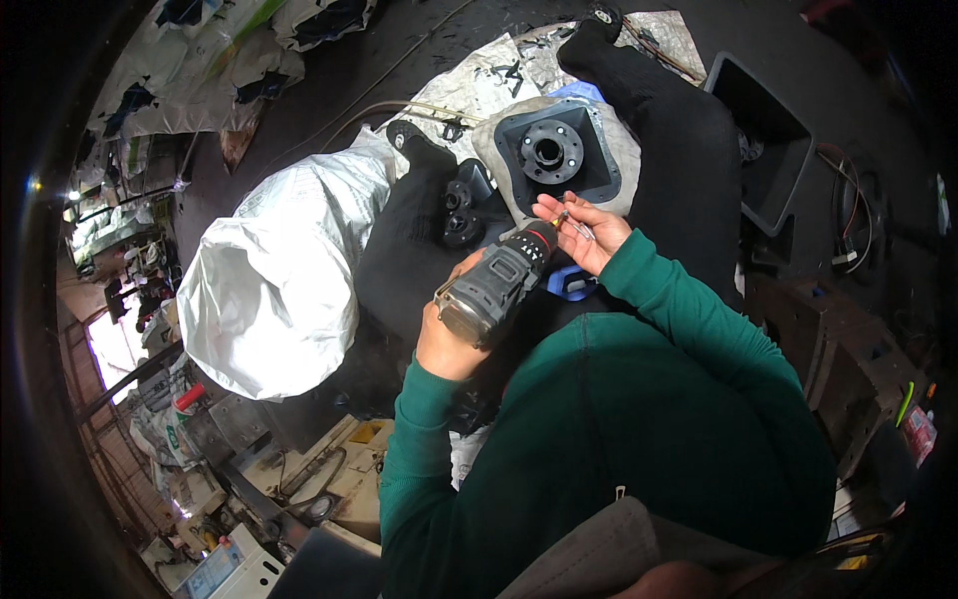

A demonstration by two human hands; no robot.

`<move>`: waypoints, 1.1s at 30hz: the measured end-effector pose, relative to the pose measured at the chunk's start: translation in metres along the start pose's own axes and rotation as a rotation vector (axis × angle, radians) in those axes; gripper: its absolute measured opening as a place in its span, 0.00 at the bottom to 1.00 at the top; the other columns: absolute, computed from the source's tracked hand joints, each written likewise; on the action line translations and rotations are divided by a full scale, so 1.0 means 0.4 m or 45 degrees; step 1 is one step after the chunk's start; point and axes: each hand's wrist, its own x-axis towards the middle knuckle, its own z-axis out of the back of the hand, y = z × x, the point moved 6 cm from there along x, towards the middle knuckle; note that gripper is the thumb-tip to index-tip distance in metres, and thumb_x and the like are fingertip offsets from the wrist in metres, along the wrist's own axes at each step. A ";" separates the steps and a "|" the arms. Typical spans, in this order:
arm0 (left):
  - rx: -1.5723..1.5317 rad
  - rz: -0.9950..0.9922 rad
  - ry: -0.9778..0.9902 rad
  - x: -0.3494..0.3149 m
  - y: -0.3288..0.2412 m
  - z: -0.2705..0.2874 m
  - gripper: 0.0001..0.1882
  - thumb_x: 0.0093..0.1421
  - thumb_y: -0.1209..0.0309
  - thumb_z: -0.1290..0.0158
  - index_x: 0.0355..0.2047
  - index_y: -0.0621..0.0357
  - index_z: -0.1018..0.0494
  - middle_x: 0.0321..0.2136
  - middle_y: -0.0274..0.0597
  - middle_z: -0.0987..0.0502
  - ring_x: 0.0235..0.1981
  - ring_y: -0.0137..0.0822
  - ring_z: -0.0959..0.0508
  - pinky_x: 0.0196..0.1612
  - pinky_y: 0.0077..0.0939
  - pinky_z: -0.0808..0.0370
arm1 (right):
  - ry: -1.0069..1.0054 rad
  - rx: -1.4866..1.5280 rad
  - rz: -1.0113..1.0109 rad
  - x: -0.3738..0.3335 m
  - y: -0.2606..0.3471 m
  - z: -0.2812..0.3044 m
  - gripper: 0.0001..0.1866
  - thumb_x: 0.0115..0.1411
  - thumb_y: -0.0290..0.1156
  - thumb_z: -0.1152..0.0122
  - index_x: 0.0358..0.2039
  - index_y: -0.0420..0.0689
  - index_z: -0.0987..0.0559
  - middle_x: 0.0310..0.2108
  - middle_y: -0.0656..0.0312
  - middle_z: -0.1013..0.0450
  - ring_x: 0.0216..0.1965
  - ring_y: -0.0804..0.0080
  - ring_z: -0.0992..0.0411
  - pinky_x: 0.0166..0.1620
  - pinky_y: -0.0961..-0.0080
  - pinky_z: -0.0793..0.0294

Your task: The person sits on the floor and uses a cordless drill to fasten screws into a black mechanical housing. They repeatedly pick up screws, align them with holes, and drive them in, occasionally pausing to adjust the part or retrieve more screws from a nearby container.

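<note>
My left hand (447, 341) is wrapped round the handle of a black and grey cordless drill (491, 290), which has a red ring near its chuck. The drill's tip points up and right toward my right hand (591, 232). That hand is palm up with bent fingers, holding a few small shiny metal pieces, probably screws, beside the drill's tip. Just beyond the hands lies a square black plastic part (599, 165) with a round holed flange (550, 152) in its middle, resting on a grey padded cloth (627, 150) between my legs.
Small black round parts (460, 212) sit by my left thigh. A large white sack (261, 299) stands open on the left. A black plastic bin (768, 130) is at the far right. Beneath my right wrist is a blue item (571, 284). A white sheet (469, 90) covers the floor ahead.
</note>
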 end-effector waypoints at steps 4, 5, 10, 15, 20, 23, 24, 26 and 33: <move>0.098 -0.065 0.022 0.013 -0.032 0.005 0.26 0.48 0.76 0.41 0.50 0.58 0.30 0.47 0.43 0.25 0.45 0.41 0.22 0.47 0.27 0.27 | -0.066 -0.111 0.086 0.008 0.002 0.003 0.09 0.65 0.22 0.55 0.45 0.44 0.37 0.54 0.46 0.34 0.56 0.56 0.34 0.55 0.62 0.29; 0.107 -0.056 0.043 0.017 -0.035 0.006 0.27 0.48 0.76 0.41 0.50 0.57 0.30 0.48 0.43 0.25 0.45 0.41 0.22 0.47 0.27 0.26 | -0.048 -0.114 0.104 0.012 0.002 0.000 0.10 0.64 0.22 0.54 0.45 0.43 0.38 0.54 0.44 0.35 0.56 0.55 0.34 0.55 0.63 0.28; 0.128 -0.009 0.111 0.039 -0.045 0.011 0.29 0.47 0.76 0.40 0.52 0.57 0.31 0.49 0.41 0.26 0.43 0.42 0.21 0.44 0.27 0.25 | -0.061 -0.158 0.107 0.029 0.005 0.002 0.10 0.64 0.23 0.52 0.46 0.42 0.38 0.54 0.44 0.35 0.56 0.56 0.33 0.55 0.63 0.27; 0.141 0.007 0.138 0.075 -0.044 0.016 0.30 0.45 0.78 0.40 0.52 0.57 0.31 0.50 0.41 0.26 0.45 0.42 0.22 0.46 0.26 0.26 | 0.007 -0.216 0.099 0.049 0.012 0.031 0.11 0.63 0.31 0.46 0.44 0.43 0.32 0.46 0.50 0.29 0.47 0.65 0.27 0.49 0.68 0.24; 0.179 0.008 0.103 0.138 0.000 0.043 0.29 0.43 0.83 0.43 0.50 0.60 0.30 0.51 0.43 0.27 0.46 0.43 0.22 0.48 0.26 0.28 | -0.449 -0.440 0.273 0.080 0.079 0.137 0.16 0.59 0.42 0.38 0.42 0.47 0.27 0.26 0.69 0.34 0.23 0.85 0.37 0.26 0.84 0.33; 0.170 0.116 0.171 0.167 0.038 0.043 0.30 0.41 0.86 0.46 0.49 0.61 0.30 0.49 0.44 0.26 0.46 0.45 0.23 0.48 0.26 0.28 | -0.538 -0.603 0.431 0.106 0.122 0.142 0.19 0.56 0.44 0.35 0.42 0.47 0.27 0.22 0.74 0.39 0.17 0.89 0.46 0.20 0.88 0.44; 0.193 0.115 0.182 0.176 0.043 0.043 0.29 0.42 0.84 0.45 0.49 0.61 0.30 0.48 0.46 0.26 0.46 0.44 0.23 0.48 0.26 0.28 | -0.548 -0.684 0.471 0.115 0.134 0.135 0.19 0.55 0.44 0.34 0.41 0.47 0.27 0.21 0.75 0.41 0.16 0.90 0.48 0.19 0.88 0.47; 0.212 0.109 0.201 0.194 0.046 0.046 0.28 0.45 0.80 0.44 0.50 0.62 0.31 0.45 0.49 0.24 0.46 0.42 0.23 0.49 0.26 0.30 | -0.582 -0.756 0.555 0.129 0.152 0.119 0.18 0.55 0.42 0.34 0.40 0.46 0.28 0.22 0.76 0.39 0.15 0.90 0.49 0.17 0.89 0.50; 0.311 0.147 0.316 0.243 0.019 0.064 0.28 0.42 0.81 0.45 0.48 0.61 0.30 0.46 0.49 0.25 0.44 0.47 0.23 0.48 0.30 0.28 | -0.513 -0.761 0.640 0.144 0.163 0.075 0.17 0.55 0.39 0.33 0.39 0.45 0.28 0.22 0.77 0.38 0.16 0.91 0.50 0.17 0.88 0.53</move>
